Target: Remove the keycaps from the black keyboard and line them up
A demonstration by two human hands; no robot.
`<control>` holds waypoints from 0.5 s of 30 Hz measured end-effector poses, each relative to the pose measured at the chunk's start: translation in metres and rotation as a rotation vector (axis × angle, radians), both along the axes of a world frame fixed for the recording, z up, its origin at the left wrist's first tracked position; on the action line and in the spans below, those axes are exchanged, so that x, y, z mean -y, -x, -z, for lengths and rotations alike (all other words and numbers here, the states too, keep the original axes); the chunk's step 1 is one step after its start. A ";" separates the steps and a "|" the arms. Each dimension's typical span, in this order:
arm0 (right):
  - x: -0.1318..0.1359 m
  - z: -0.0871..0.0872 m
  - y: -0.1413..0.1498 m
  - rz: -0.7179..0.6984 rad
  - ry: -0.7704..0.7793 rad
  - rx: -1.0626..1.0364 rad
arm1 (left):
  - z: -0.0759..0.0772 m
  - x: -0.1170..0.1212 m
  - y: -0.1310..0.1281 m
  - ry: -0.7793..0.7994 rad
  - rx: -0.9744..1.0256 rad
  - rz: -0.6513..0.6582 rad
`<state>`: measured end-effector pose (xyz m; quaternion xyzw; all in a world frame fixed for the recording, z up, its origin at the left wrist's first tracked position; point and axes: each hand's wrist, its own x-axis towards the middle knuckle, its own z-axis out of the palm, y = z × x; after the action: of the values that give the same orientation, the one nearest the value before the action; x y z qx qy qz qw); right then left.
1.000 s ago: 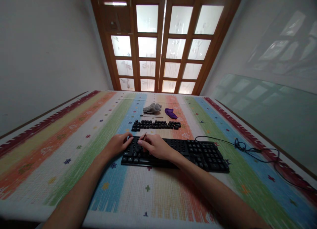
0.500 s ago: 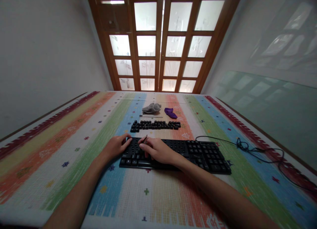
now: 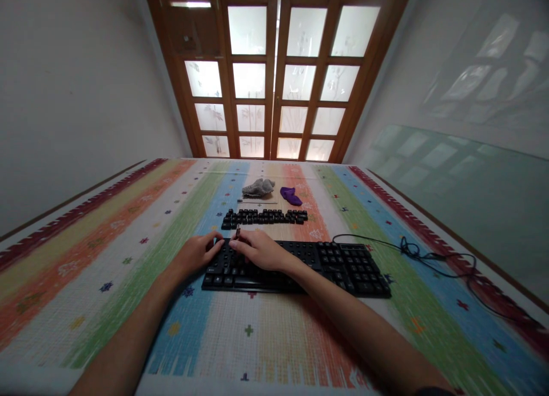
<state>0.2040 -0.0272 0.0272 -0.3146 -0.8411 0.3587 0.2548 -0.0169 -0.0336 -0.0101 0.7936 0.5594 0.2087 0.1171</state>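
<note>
A black keyboard (image 3: 295, 290) lies before me, with many keycaps off its upper left and middle. At its far left corner my left hand (image 3: 196, 254) grips the edge, thumb on the near side and fingers behind. My right hand (image 3: 259, 251) is over the left part of the keyboard, pinching a small slim dark tool (image 3: 238, 231) that points upward. What lies under the right palm is hidden. Just behind the keyboard, removed black keycaps (image 3: 266, 216) are lined up in uneven rows.
Beyond the keycaps lie a crumpled grey cloth (image 3: 258, 187), a thin stick (image 3: 259, 201) and a purple cloth (image 3: 291, 196). A black cable (image 3: 429, 255) runs tangled to the right. A striped tablecloth (image 3: 128, 304) covers the table, and wooden glazed doors (image 3: 274, 59) stand behind it.
My right hand has moved a little left and away from me across the keyboard, and the tool in it now stands more upright. My left hand stays at the corner. The view has shifted slightly.
</note>
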 end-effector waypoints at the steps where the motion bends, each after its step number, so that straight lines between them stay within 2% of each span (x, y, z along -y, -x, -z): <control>1: -0.001 -0.001 0.002 0.008 0.000 0.011 | 0.000 0.000 0.000 -0.007 0.003 0.003; 15: -0.005 -0.003 0.017 0.086 0.012 0.077 | 0.001 -0.001 0.001 -0.039 0.016 0.017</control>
<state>0.1868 -0.0226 0.0301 -0.3658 -0.8337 0.3402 0.2353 -0.0178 -0.0322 -0.0108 0.7987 0.5476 0.2249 0.1076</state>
